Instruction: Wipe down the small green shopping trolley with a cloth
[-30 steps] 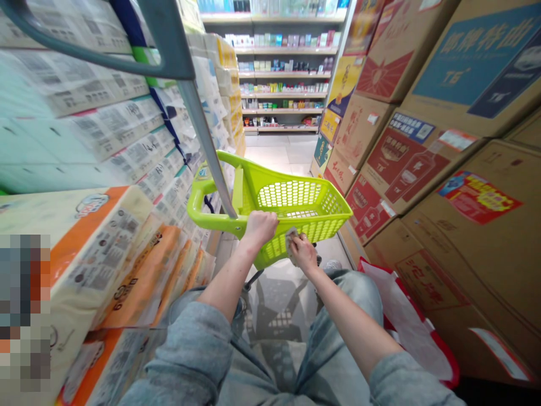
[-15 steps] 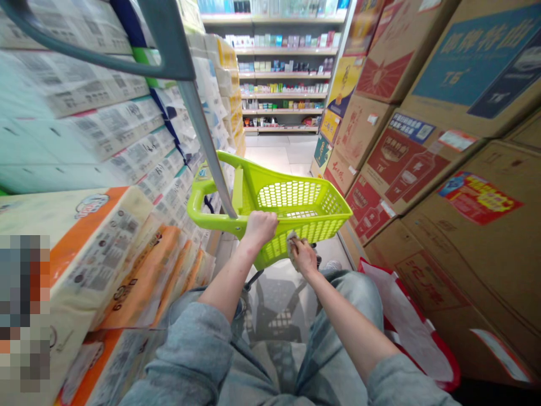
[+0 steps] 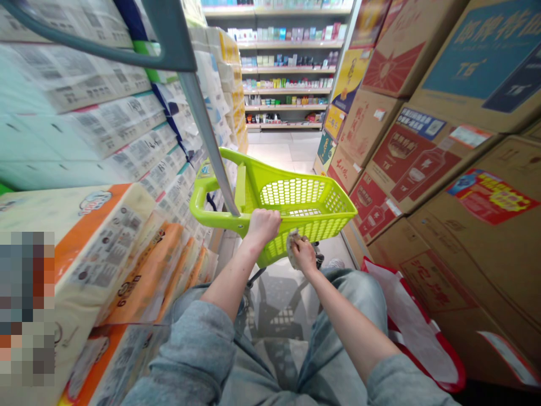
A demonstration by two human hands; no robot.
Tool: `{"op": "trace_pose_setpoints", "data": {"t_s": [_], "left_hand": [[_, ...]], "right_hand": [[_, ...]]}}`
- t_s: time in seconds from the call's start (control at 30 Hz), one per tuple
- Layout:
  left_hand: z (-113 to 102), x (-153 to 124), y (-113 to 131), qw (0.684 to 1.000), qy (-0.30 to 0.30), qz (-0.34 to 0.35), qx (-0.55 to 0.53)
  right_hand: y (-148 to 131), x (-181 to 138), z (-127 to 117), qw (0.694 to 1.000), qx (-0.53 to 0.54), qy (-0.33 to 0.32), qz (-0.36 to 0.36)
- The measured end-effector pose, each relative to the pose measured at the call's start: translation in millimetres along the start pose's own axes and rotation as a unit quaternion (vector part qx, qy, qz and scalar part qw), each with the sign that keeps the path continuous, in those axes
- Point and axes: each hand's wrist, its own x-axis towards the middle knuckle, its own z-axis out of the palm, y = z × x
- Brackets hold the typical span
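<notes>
A lime-green plastic shopping basket cart (image 3: 243, 189) with perforated sides stands in front of me, turned sideways. My left hand (image 3: 264, 226) is closed over the basket's near top rim. In my right hand (image 3: 305, 254) is a crumpled greyish-white cloth (image 3: 292, 248), pressed to or very near the outside of the basket's near wall. Its fingers are curled round the cloth. A grey metal pole (image 3: 209, 135) rises from the cart's left part to a dark grey handle (image 3: 173, 39) at the upper left. Cart wheels show partly below the basket.
Stacked paper packs (image 3: 127, 225) line the left side. Cardboard cartons (image 3: 439, 220) are piled on the right, with a red-and-white bag (image 3: 416, 321) beside my knee. Shelves of small goods (image 3: 287, 90) stand at the aisle's far end, beyond the tiled floor (image 3: 291, 146).
The view has shifted slightly. My left hand keeps its grip on the rim, while my right hand with the cloth has barely moved against the basket's side.
</notes>
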Motion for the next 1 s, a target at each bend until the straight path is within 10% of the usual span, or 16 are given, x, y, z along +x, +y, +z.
{"op": "trace_pose_setpoints", "data": {"t_s": [0.67, 1.0], "left_hand": [[-2.8, -1.7, 2.0, 1.000, -0.004, -0.006, -0.013], [-5.4, -1.6, 2.7, 1.000, -0.007, -0.003, -0.015]], "right_hand": [[7.3, -1.1, -1.0, 0.998, 0.057, -0.032, 0.024], [-16.6, 20.4, -52.1, 0.965, 0.108, 0.235, -0.040]]}}
